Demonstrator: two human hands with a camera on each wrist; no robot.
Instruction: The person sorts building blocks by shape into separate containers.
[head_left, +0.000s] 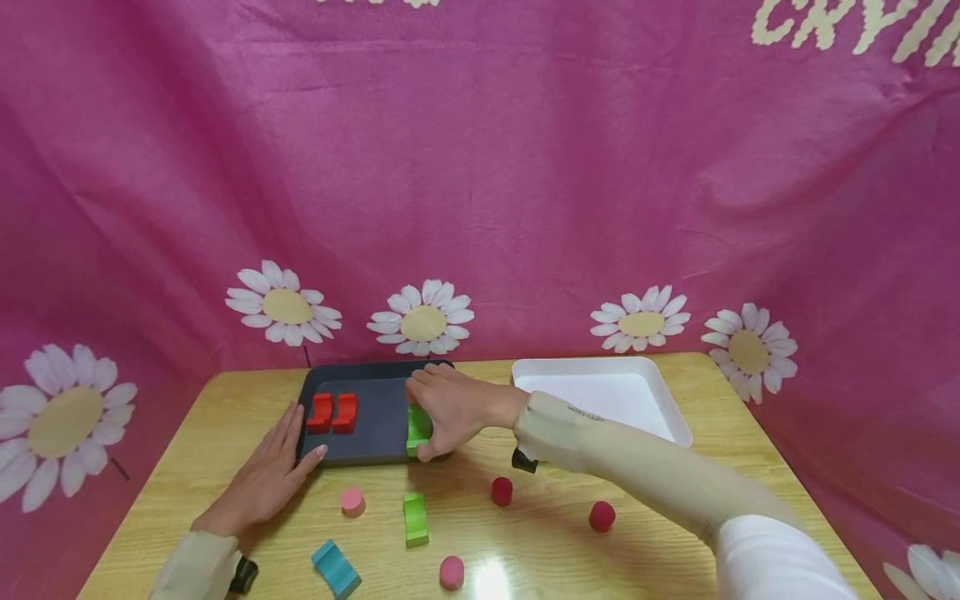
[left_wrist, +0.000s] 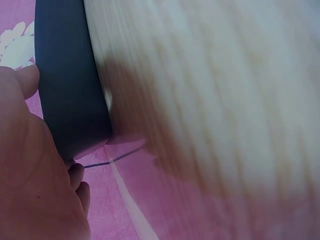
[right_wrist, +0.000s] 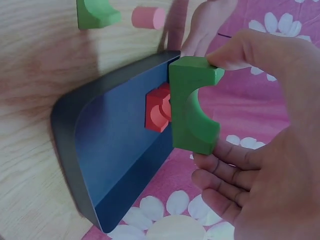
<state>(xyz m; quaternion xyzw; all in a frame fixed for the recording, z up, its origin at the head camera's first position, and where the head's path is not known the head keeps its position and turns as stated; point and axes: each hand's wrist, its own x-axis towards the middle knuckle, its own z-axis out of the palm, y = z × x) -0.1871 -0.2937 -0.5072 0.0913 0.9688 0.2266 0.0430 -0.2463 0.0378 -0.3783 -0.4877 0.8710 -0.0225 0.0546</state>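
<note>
Between thumb and fingers, my right hand (head_left: 457, 407) pinches a green arch block (right_wrist: 187, 107) by its two ends, over the right part of a dark tray (head_left: 375, 452). In the right wrist view the block's curved notch faces the palm. Two red arch blocks (head_left: 321, 413) stand side by side in the tray's left part. My left hand (head_left: 262, 477) rests at the tray's left front corner, fingers extended along its outer side and thumb by the front rim. The left wrist view shows that hand against the tray's dark wall (left_wrist: 70, 75).
In front of the tray lie a second green arch block (head_left: 416, 520), a blue arch block (head_left: 336, 570) and pink cylinders (head_left: 352, 502). Two dark red cylinders (head_left: 502, 492) lie further right. A white tray (head_left: 675, 421) stands at the back right, before a pink cloth backdrop.
</note>
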